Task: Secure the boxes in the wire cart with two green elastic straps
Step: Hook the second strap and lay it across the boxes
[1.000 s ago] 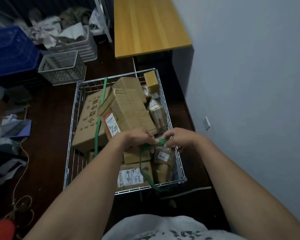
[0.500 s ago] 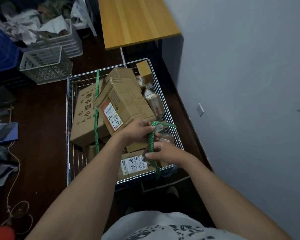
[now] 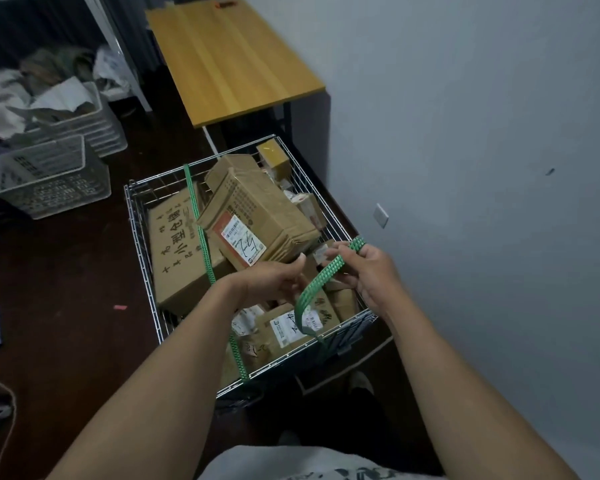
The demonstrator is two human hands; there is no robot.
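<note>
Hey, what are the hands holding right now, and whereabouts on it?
The right hand pinches the loose green elastic strap near its free upper end, above the wire cart. Whether the left hand has a grip on it cannot be told.

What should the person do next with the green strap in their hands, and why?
Probably pull the second strap away over the boxes toward the far edge of the cart. One strap already runs front to back on the left. The second, held in the right hand, hangs slack, with its near end over the front rail. The left hand is beside it.
</note>
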